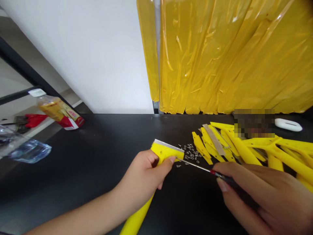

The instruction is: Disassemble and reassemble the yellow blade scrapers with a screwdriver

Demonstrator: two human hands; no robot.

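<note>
My left hand (148,171) is closed around the head of a yellow scraper (166,150), whose long handle slants down toward the bottom edge. A straight metal blade (168,145) runs along the scraper's far edge. In my right hand (266,189) is a thin screwdriver (198,166) with a dark handle. Its tip meets the scraper head close to my left thumb, at the right corner; the exact contact spot is too small to make out. Just beyond lie several small screws and nuts (192,152), loose on the black table (97,163).
Yellow scraper handles (242,148), flat yellow plates (201,148) and a loose metal strip (214,139) are piled on the right. A white case (288,124) lies behind them. At left are a drink bottle (61,111) and a clear plastic container (31,151). Yellow plastic sheeting (220,58) hangs behind.
</note>
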